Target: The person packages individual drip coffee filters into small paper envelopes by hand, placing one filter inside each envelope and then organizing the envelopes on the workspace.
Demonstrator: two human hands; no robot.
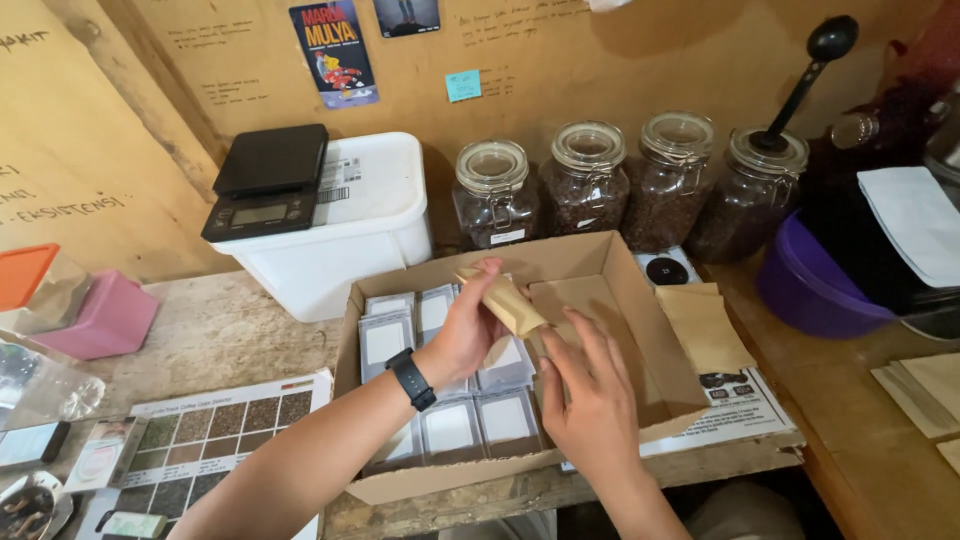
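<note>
**Two hands with a paper pouch over a cardboard box**

The left hand (468, 325), a black watch on its wrist, is closed around a small brown paper pouch (505, 300) held above an open cardboard box (640, 330). The right hand (590, 395) sits just below, fingers loosely spread, fingertips touching the pouch's lower end. Rows of silver-grey packets (450, 425) fill the box's left half. Behind stand four glass jars (585, 180) of dark beans, and a black scale (268, 180) on a white tub (350, 240), all on the wooden table (230, 330).

Left hand (468, 328) grips a brown paper pouch (505, 300) over the cardboard box (620, 290) (right hand (592, 400) just beside).
</note>
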